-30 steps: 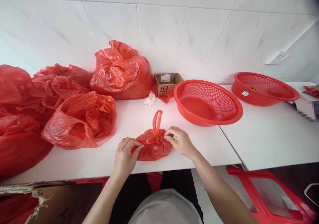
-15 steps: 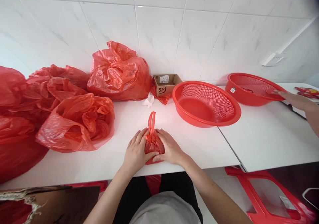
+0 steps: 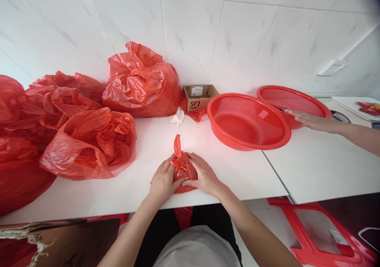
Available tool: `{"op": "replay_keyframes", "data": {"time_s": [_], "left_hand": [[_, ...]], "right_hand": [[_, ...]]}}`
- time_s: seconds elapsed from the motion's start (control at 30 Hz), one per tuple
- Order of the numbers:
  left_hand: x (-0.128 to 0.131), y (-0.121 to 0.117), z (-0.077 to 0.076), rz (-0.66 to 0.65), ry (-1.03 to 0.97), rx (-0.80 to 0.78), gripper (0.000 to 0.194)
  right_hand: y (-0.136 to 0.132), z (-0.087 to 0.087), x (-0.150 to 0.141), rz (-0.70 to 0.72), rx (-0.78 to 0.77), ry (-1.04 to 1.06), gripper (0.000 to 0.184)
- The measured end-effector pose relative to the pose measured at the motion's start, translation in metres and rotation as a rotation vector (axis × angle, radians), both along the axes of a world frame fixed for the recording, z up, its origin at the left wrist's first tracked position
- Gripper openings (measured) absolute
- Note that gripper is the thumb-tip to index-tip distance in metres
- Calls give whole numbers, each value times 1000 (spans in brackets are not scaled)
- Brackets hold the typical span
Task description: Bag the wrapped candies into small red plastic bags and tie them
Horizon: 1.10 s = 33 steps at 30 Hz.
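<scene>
A small knotted red plastic bag lies on the white table near its front edge, one loop of its handle standing up. My left hand is wrapped round its left side and my right hand round its right. Both thumbs meet in front of the bag, below the knot. What the bag contains cannot be made out. Behind and to the right of my hands stands a red plastic colander with nothing visible in it.
Large red plastic bags crowd the left and back. An open cardboard box and crumpled tissue sit by the wall. Another person's hand touches a second red colander. A red stool stands below, right.
My hands have gone from fingering the knot's ends to cupping the bag from both sides. Another person's arm has come in from the right, and the far colander has shifted left against the near one.
</scene>
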State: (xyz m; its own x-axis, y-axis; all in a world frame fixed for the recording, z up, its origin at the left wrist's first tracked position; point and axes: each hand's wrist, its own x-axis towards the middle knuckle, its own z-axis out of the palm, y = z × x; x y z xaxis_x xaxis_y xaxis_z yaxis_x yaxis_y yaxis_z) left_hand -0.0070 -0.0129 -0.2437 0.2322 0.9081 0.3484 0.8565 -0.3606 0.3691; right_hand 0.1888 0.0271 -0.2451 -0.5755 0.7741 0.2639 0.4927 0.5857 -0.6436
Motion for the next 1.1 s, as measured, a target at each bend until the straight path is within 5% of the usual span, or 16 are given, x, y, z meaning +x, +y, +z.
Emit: {"op": "replay_keyframes", "data": {"time_s": [0.57,0.8,0.93,1.1], "left_hand": [[1,-2,-13,-8,-16,-45,48],[-10,-1,15,-100,-120,-173,62],[-13,3,29,-88,-370,-256,65],[-2,10,27,-1,-463,-202,28]], "right_hand": [[0,-10,0,38,151,-116,94],[-3,-6,3,58,68,-113,103],[-7,-1,10,-25,-49,159,78],[-9,4,11,-50,-35,314,55]]}}
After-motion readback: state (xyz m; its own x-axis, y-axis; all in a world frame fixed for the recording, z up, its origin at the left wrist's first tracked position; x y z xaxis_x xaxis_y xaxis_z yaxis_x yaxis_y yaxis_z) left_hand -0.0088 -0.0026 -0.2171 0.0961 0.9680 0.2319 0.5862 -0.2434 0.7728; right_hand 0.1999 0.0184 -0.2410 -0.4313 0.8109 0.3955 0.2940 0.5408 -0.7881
